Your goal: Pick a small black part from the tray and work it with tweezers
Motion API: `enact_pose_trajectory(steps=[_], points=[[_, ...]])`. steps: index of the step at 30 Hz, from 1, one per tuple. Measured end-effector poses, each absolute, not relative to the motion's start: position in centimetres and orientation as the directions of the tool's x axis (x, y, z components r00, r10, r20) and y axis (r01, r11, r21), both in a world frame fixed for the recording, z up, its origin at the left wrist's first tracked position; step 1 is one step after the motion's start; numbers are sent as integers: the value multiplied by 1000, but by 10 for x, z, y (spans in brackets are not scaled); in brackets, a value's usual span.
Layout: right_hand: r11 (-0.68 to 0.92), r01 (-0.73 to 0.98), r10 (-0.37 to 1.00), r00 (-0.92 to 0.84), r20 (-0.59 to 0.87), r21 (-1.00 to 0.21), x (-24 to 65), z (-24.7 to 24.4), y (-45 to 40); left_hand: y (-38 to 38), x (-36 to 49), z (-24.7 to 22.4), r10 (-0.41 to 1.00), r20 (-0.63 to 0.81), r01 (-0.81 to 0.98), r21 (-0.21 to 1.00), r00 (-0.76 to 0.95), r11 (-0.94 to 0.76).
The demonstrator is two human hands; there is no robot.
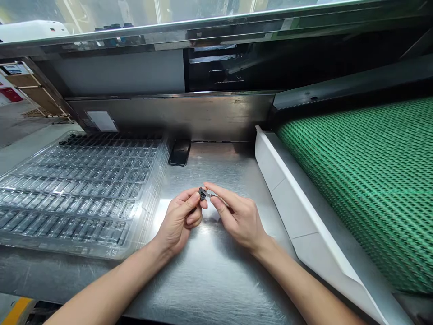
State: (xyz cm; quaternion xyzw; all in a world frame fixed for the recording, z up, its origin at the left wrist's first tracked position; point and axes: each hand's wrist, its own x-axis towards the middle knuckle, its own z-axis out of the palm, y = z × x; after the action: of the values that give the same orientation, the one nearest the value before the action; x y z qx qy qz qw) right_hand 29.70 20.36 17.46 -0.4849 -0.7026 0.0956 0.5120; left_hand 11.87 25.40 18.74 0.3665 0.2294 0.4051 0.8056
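Observation:
Over the middle of the metal table (209, 266), my left hand (182, 216) pinches a small black part (202, 194) between thumb and forefinger. The part has an opening that faces me. My right hand (237, 214) is close beside it on the right, thumb and forefinger closed on a thin, light-coloured piece (209, 195) whose tip reaches the black part. What exactly this thin piece is cannot be made out. Both hands are raised slightly above the metal surface.
Clear plastic trays (135, 216) with many compartments lie stacked at the left, dark parts in the far row. Behind my hands lies a black phone (179, 152). A white guard (297, 216) edges the green conveyor belt (365, 180) on the right.

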Motion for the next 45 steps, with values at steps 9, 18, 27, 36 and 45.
enact_pose_trajectory(steps=[9, 18, 27, 36, 45], points=[[431, 516, 818, 124, 562, -741, 297, 175, 201, 250, 123, 184, 841, -132, -512, 741, 525, 435], [682, 595, 658, -243, 713, -426, 297, 163, 206, 247, 127, 184, 854, -159, -592, 659, 495, 465], [634, 665, 685, -246, 686, -394, 298, 159, 204, 245, 128, 184, 830, -180, -580, 637, 528, 507], [343, 390, 856, 245, 455, -854, 291, 179, 203, 249, 124, 183, 809, -208, -552, 636, 550, 539], [158, 253, 935, 272, 227, -955, 292, 180, 205, 242, 126, 185, 814, -189, -430, 771, 549, 470]])
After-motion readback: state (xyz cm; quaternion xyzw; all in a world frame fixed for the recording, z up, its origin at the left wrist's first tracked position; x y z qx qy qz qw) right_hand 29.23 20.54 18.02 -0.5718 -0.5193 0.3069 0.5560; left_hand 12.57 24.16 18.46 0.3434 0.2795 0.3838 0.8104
